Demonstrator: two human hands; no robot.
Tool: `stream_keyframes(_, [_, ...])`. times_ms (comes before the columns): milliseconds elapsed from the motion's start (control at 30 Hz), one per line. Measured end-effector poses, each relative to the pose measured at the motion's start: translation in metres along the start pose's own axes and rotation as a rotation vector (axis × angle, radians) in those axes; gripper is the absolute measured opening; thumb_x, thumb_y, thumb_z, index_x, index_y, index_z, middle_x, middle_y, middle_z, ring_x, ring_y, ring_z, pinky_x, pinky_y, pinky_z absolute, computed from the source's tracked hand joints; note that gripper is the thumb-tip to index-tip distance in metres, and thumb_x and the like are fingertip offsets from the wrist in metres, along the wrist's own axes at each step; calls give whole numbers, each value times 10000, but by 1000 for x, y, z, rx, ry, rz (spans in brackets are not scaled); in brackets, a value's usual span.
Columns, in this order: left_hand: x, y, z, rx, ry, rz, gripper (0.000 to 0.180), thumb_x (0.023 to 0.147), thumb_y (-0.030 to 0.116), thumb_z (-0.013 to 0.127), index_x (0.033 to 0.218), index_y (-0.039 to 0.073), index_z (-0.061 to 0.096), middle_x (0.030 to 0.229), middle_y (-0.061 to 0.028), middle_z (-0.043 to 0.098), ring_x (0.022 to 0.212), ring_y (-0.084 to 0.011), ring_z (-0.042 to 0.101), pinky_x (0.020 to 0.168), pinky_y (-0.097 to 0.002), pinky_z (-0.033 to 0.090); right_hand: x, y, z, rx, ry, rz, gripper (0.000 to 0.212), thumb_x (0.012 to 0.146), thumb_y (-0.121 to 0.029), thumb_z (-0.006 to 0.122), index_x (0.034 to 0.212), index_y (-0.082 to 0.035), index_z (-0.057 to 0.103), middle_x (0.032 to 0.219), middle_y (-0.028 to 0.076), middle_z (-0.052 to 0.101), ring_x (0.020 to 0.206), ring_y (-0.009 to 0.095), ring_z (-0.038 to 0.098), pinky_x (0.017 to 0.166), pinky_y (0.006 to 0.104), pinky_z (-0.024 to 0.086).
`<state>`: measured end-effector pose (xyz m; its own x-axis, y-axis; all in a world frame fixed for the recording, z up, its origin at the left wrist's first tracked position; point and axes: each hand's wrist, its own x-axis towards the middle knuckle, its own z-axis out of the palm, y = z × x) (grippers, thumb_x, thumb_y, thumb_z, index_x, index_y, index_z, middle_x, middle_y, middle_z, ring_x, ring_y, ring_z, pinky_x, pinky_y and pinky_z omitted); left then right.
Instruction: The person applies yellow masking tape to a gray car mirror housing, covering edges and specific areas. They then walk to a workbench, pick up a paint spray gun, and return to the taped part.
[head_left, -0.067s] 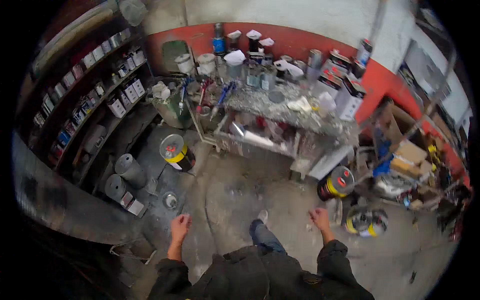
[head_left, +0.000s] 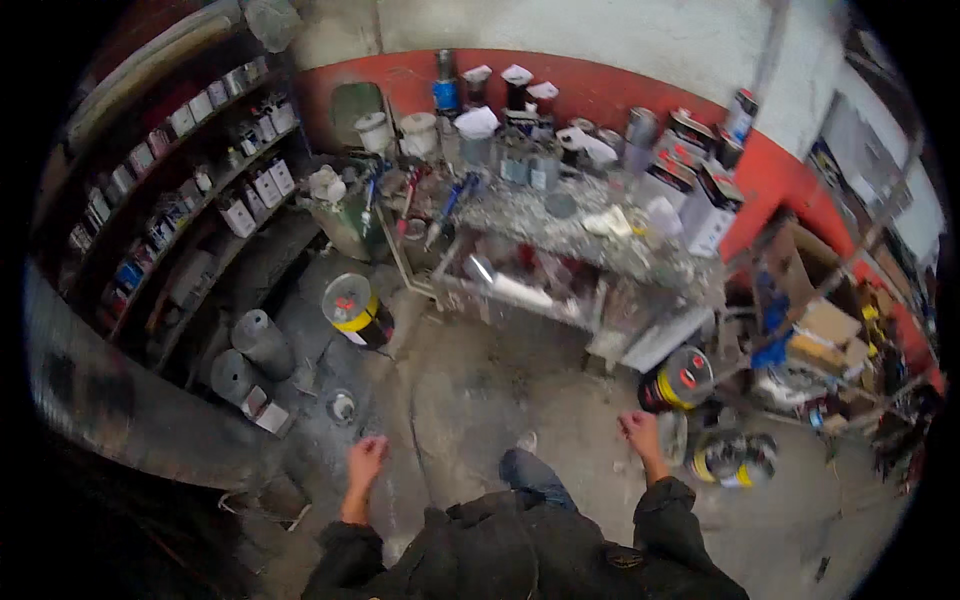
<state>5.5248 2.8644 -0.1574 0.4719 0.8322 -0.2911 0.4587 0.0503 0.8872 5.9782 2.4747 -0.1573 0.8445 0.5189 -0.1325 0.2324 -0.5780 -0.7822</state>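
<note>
Both my arms hang out from dark sleeves over the floor, away from the workbench. My left hand (head_left: 366,462) is loosely closed, with nothing visible in it; the nearest thing is a small round metal can (head_left: 342,406) on the floor. My right hand (head_left: 640,435), fingers curled, also shows nothing in it. Just beyond it stands a dark drum with a yellow band (head_left: 684,378). Between my hands, one leg in jeans (head_left: 535,478) is stepping forward. Three spray guns, blue (head_left: 370,190), red (head_left: 408,200) and blue-handled (head_left: 448,205), hang at the bench's left end.
Ahead is a paint-crusted workbench (head_left: 515,210) crowded with cans and cups. Shelves of tins (head_left: 190,215) line the left. Another yellow-banded drum (head_left: 357,310) and grey rolls (head_left: 262,342) stand on the floor. To the right are a cut-down drum (head_left: 734,458) and cardboard boxes (head_left: 826,330).
The view has shifted slightly, so the bench and drums sit a little lower and farther right. My left hand appears slightly lower; my right hand is nearly where it was.
</note>
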Motion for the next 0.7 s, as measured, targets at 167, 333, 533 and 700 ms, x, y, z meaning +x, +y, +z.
stream_keyframes(167, [42, -18, 83, 108, -100, -288, 255, 868, 261, 669, 961, 26, 702, 810, -73, 702, 698, -136, 646, 670, -297, 511, 235, -173, 6, 127, -52, -229, 320, 884, -285, 631, 840, 27, 686, 671, 96, 659, 612, 155, 615, 583, 320, 462])
stream_keyframes(333, [88, 18, 92, -128, -12, -316, 264, 875, 264, 666, 973, 22, 710, 809, -61, 703, 685, -135, 647, 649, -290, 510, 395, -347, 31, 209, -15, -469, 219, 873, -209, 647, 973, -19, 688, 791, 122, 685, 713, 216, 653, 680, 321, 498])
stream_keyframes(533, [233, 96, 106, 40, -118, -326, 262, 883, 258, 653, 969, 18, 710, 804, -52, 703, 686, -122, 642, 632, -286, 502, 530, -435, 83, 44, 143, -688, 249, 857, -196, 648, 1090, -108, 658, 940, 117, 684, 838, 286, 654, 724, 371, 511])
stream_keyframes(700, [377, 117, 82, 26, -241, -301, 254, 886, 250, 644, 968, 18, 707, 815, -53, 704, 688, -119, 644, 622, -282, 501, 589, -474, 112, -226, 224, -828, 263, 816, -185, 692, 1072, -137, 657, 929, 76, 656, 891, 282, 616, 732, 397, 507])
